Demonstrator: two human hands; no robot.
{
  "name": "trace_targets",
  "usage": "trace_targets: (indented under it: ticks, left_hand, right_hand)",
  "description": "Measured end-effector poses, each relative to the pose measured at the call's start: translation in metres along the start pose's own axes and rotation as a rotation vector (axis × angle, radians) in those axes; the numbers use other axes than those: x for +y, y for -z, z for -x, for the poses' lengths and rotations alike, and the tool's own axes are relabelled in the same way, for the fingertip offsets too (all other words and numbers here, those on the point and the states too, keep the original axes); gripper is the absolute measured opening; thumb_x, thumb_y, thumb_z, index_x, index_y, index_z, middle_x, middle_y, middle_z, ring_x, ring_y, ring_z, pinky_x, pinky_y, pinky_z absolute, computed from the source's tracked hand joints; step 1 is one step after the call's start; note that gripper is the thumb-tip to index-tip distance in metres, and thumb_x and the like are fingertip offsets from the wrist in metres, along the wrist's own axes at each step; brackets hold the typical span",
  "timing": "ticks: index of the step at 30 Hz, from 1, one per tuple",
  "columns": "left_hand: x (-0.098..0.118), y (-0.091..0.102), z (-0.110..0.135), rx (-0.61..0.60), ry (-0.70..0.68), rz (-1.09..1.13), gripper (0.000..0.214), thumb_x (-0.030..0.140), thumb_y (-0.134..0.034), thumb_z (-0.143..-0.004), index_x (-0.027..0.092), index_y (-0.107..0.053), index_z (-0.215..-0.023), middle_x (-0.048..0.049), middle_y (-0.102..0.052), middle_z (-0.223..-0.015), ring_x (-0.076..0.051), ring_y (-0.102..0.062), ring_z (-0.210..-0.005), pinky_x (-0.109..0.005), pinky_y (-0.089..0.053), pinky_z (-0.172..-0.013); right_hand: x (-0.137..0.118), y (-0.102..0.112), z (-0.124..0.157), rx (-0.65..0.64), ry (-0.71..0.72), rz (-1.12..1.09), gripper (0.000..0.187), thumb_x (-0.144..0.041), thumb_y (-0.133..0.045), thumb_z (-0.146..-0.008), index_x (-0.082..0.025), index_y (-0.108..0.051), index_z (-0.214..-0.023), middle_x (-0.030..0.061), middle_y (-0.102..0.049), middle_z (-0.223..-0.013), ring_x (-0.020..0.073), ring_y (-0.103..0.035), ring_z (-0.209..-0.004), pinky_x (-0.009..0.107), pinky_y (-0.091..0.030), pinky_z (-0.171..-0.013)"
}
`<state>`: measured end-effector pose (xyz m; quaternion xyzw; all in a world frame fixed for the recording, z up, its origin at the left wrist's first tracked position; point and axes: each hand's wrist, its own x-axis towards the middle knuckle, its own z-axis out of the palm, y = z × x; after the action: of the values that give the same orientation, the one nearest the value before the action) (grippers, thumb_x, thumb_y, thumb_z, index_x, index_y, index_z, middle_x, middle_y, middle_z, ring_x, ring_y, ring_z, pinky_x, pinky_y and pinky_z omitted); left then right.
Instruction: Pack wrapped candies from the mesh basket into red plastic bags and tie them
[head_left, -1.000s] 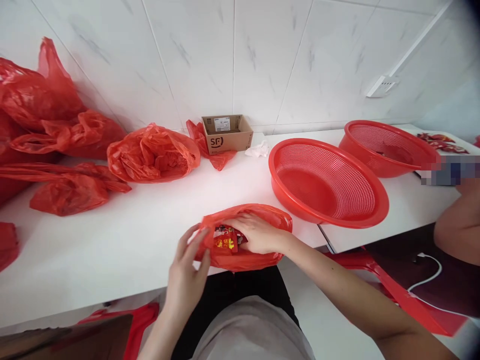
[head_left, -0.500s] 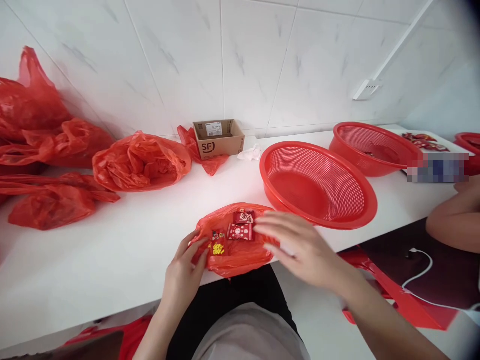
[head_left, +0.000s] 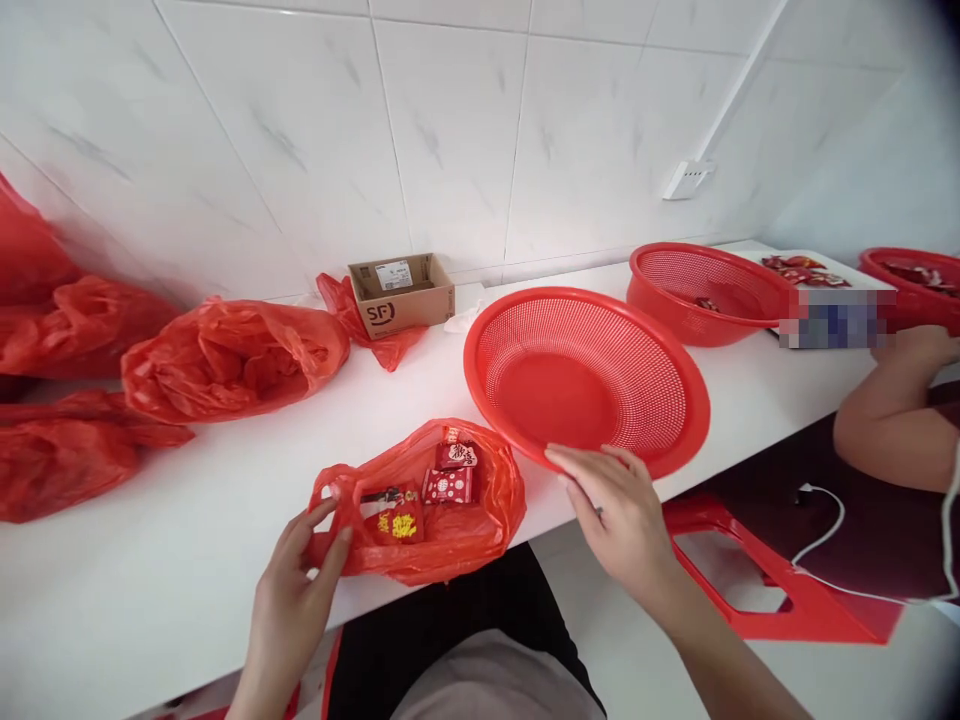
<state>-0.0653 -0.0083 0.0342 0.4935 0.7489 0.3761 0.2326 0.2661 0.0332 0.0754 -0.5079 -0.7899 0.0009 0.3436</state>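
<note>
A red plastic bag lies spread open at the table's front edge. Inside it are several small wrapped snack packets, among them a red dotted packet and one with yellow print. My left hand holds the bag's left edge between thumb and fingers. To the right, my right hand is at the near rim of a big red perforated basket, its fingers stretched out over the rim and nothing visible in them. Whether they press on the rim I cannot tell. The basket's visible inside holds no packets.
More red plastic bags line the left side. A small cardboard box stands by the wall. Farther right are a second red basket with a few packets, a tray of packets and another person's arm. A red stool is below.
My right hand has left the bag's right side and moved to the basket's near rim. My left hand has drawn the bag's left edge outward. The view has shifted to the right.
</note>
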Motion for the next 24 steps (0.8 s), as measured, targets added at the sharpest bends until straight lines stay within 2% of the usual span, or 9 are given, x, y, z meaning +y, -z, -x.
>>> trace_targets:
  ticks: [3,10,13,15,17,19,20,22,24]
  left_hand:
    - [0.008,0.007,0.002,0.046,0.029,0.039,0.051,0.06,-0.063,-0.076,0.028,-0.063,-0.116,-0.0041,-0.067,-0.112,-0.022,-0.06,-0.087,-0.031,-0.047,-0.077]
    - [0.018,0.023,0.017,0.144,0.145,0.196,0.054,0.061,-0.067,-0.071,0.029,-0.063,-0.114,-0.0029,-0.069,-0.112,-0.027,-0.062,-0.104,-0.037,-0.044,-0.094]
    - [0.02,0.026,0.021,0.197,0.197,0.258,0.052,0.06,-0.067,-0.073,0.029,-0.063,-0.115,-0.0024,-0.07,-0.104,-0.027,-0.061,-0.106,-0.038,-0.043,-0.098]
    - [0.017,0.027,0.02,0.22,0.205,0.331,0.05,0.056,-0.069,-0.074,0.029,-0.063,-0.115,0.0,-0.069,-0.094,-0.023,-0.063,-0.098,-0.034,-0.046,-0.093]
    - [0.01,0.028,0.018,0.22,0.201,0.437,0.052,0.052,-0.073,-0.072,0.03,-0.062,-0.118,0.0027,-0.065,-0.086,-0.019,-0.063,-0.089,-0.028,-0.048,-0.085]
    - [0.002,0.029,0.015,0.182,0.221,0.529,0.06,0.05,-0.076,-0.07,0.031,-0.059,-0.124,0.0033,-0.064,-0.085,-0.016,-0.061,-0.086,-0.026,-0.048,-0.082]
    - [-0.002,0.03,0.014,0.144,0.248,0.549,0.063,0.051,-0.077,-0.07,0.031,-0.057,-0.127,0.0028,-0.065,-0.087,-0.016,-0.061,-0.086,-0.026,-0.048,-0.082]
    - [-0.01,0.03,0.015,0.037,0.308,0.529,0.067,0.053,-0.075,-0.071,0.03,-0.055,-0.13,0.0014,-0.067,-0.089,-0.017,-0.06,-0.088,-0.027,-0.047,-0.081]
    - [-0.017,0.03,0.016,-0.083,0.345,0.469,0.063,0.056,-0.072,-0.074,0.028,-0.057,-0.129,0.0009,-0.067,-0.088,-0.017,-0.058,-0.088,-0.027,-0.046,-0.079]
  right_hand:
    - [0.023,-0.005,-0.031,0.012,-0.002,0.028,0.029,-0.019,-0.045,-0.096,-0.027,-0.064,-0.117,0.0026,-0.072,-0.115,0.0208,-0.068,-0.102,0.047,-0.038,-0.101]
    - [0.08,-0.041,-0.091,0.113,0.014,0.085,0.028,-0.022,-0.043,-0.097,-0.02,-0.065,-0.114,0.0077,-0.072,-0.114,0.0213,-0.068,-0.099,0.041,-0.04,-0.095]
    - [0.101,-0.049,-0.109,0.11,-0.003,0.103,0.029,-0.021,-0.043,-0.095,-0.019,-0.064,-0.114,0.0081,-0.072,-0.113,0.0215,-0.067,-0.099,0.045,-0.036,-0.103]
    - [0.106,-0.05,-0.116,0.128,-0.045,0.129,0.029,-0.02,-0.043,-0.094,-0.019,-0.064,-0.114,0.0093,-0.071,-0.115,0.0231,-0.065,-0.106,0.053,-0.028,-0.11]
    - [0.097,-0.047,-0.115,0.192,-0.076,0.122,0.029,-0.021,-0.043,-0.094,-0.018,-0.063,-0.115,0.0117,-0.067,-0.122,0.0258,-0.059,-0.117,0.058,-0.021,-0.113]
    - [0.074,-0.044,-0.103,0.213,-0.068,0.016,0.028,-0.027,-0.046,-0.095,-0.019,-0.061,-0.117,0.0126,-0.063,-0.127,0.0265,-0.054,-0.124,0.056,-0.027,-0.112]
    - [0.058,-0.043,-0.093,0.183,-0.054,-0.067,0.028,-0.03,-0.048,-0.095,-0.02,-0.059,-0.119,0.0121,-0.063,-0.127,0.0258,-0.055,-0.123,0.052,-0.033,-0.11]
    - [0.026,-0.042,-0.07,0.022,-0.044,-0.248,0.032,-0.036,-0.051,-0.095,-0.023,-0.054,-0.123,0.0108,-0.062,-0.125,0.0243,-0.057,-0.121,0.045,-0.044,-0.104]
    - [-0.001,-0.043,-0.046,-0.112,-0.043,-0.327,0.043,-0.039,-0.057,-0.092,-0.025,-0.046,-0.131,0.0112,-0.057,-0.129,0.0248,-0.054,-0.123,0.042,-0.047,-0.103]
